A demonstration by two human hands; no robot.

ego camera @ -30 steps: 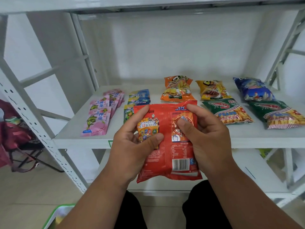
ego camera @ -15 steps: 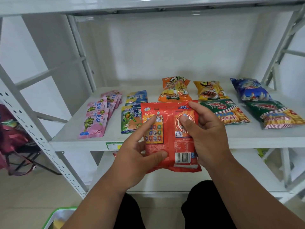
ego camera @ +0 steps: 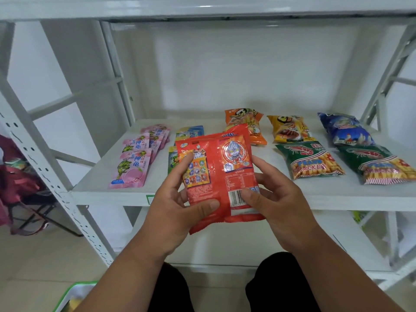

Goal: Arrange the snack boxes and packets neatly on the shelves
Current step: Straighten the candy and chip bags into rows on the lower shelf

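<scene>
Left hand [ego camera: 177,206] and right hand [ego camera: 276,199] raised together, fingers curled, thumbs pinching

The red packet [ego camera: 219,174] hides most of the green-blue packets [ego camera: 173,159].

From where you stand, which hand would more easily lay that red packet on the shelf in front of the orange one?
Probably the left hand: it grips the red packet with thumb across its lower front and a finger up its side, while the right hand only pinches the lower edge. The bare shelf lies just ahead.
</scene>
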